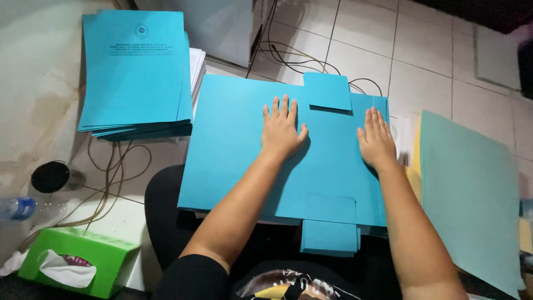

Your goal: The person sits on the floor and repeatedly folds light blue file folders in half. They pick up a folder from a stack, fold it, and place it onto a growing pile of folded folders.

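Seen from above: both bare hands pressed flat, fingers spread, gripping nothing, on a large blue folder sheet (244, 150) lying open across the lap. Left hand (282, 129) near the sheet's middle; right hand (376, 139) toward its right edge. Just beyond the fingertips, between the two hands, a folded-over top flap (327, 91); below the wrists, toward the body, a matching bottom flap (330, 210). More blue sheets apparently stacked beneath, though hard to tell how many. Far left of the left hand, a stack of printed blue covers (136, 72) on the tiled floor (422, 61); nearer the left elbow, a green tissue box (83, 261). Right of the right forearm, a leaning pile of pale green sheets (472, 194). Likely step: flattening the sheet and its creases. Next move probably calling for steady downward pressure with square edges.
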